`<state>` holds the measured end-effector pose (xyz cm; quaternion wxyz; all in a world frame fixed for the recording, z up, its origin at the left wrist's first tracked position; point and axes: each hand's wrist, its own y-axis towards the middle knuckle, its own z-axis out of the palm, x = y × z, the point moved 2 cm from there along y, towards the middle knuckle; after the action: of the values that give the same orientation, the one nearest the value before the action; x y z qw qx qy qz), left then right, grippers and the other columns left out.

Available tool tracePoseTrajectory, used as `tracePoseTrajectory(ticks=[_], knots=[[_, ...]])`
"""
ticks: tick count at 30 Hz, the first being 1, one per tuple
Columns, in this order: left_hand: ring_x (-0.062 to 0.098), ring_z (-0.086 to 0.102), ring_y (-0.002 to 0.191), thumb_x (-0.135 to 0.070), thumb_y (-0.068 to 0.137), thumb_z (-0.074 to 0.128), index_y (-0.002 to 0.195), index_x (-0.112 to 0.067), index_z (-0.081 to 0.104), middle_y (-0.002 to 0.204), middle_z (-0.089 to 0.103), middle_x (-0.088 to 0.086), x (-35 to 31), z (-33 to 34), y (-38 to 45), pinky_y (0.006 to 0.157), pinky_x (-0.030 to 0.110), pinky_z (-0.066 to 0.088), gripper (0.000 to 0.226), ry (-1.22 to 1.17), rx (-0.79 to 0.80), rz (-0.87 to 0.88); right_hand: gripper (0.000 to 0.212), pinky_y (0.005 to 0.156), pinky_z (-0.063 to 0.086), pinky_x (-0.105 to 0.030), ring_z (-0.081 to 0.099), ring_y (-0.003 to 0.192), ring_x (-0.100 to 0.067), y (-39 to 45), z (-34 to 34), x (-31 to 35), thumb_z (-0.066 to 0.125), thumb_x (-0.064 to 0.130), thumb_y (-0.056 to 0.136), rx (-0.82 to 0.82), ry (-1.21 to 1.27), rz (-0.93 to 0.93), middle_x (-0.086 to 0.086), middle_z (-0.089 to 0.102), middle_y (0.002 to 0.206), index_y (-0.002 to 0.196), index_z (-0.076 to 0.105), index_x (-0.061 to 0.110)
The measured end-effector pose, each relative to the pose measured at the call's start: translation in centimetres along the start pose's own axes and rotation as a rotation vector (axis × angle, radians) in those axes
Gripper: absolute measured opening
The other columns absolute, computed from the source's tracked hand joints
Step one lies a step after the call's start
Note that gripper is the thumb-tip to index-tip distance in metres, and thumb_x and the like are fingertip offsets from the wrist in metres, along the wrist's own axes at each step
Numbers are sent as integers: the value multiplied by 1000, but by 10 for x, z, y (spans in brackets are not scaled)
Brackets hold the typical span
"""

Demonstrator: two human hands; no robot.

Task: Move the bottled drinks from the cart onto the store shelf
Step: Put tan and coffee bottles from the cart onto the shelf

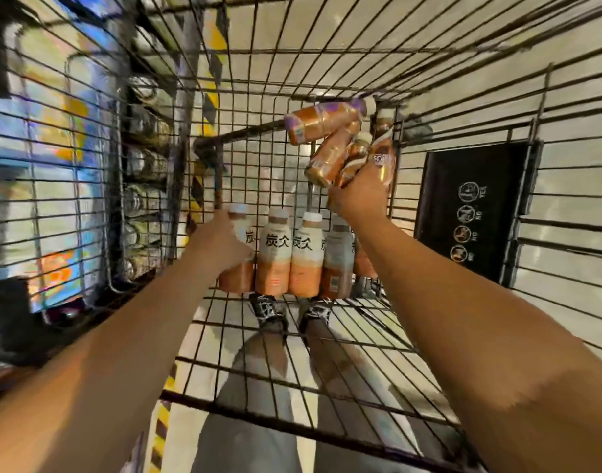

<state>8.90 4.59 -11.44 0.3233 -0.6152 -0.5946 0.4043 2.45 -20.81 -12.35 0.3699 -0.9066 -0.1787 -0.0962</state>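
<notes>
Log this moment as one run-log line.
left hand: grips upright white-and-orange plastic bottle | right hand: holds bunch of brown bottles | wire cart: upright bottles remain

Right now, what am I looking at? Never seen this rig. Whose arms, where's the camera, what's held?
There is no machine here: a person wears one wide-angle camera on the head, looking forward and down, so both bare arms reach into the picture from the bottom. They are leaning over a wire cart; its mesh floor shows the person's legs and shoes beneath.

A row of bottles with white-and-orange labels stands upright on the cart floor. The left hand grips the leftmost one. The right hand is raised, holding a fanned bunch of about four brown bottles by their bases.

The blurred store shelf with stocked goods is on the left. A black panel with round icons hangs on the cart's right wall.
</notes>
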Motion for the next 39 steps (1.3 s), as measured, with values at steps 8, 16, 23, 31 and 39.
tracePoseTrajectory(ticks=[8,16,23,31,39], knots=[[36,66,108,-32,74,89,140,-21,37,124,66,11,-4,-10,-14,88,46,57,85,-128,-102,62,56,96,59,-46,70,107,-28,-6,-20,0,81,41,81,-16,89,59,-3,71,116,128,57,21],[34,65,115,-31,78,88,145,-25,41,129,66,6,-20,-90,-103,90,42,54,82,-348,-337,171,38,74,62,-33,72,84,-10,-83,-78,27,85,36,81,-38,291,-167,14,72,93,106,57,37],[22,71,88,-32,71,90,112,-32,51,96,70,-7,-14,-155,-237,70,36,59,57,-645,-627,227,53,81,62,-25,73,92,3,-193,-161,87,89,23,84,-18,444,-529,14,75,105,127,60,32],[16,70,103,-45,62,94,123,-44,47,115,71,-12,2,-210,-408,88,48,60,77,-841,-919,331,61,67,43,1,63,85,21,-327,-278,169,87,13,82,-23,516,-888,26,67,96,129,55,38],[2,68,100,-36,72,93,119,-42,54,111,69,-21,19,-254,-587,86,38,57,62,-895,-1232,478,67,83,55,-19,67,94,11,-455,-369,214,90,20,79,-50,619,-1219,20,70,108,135,57,37]])
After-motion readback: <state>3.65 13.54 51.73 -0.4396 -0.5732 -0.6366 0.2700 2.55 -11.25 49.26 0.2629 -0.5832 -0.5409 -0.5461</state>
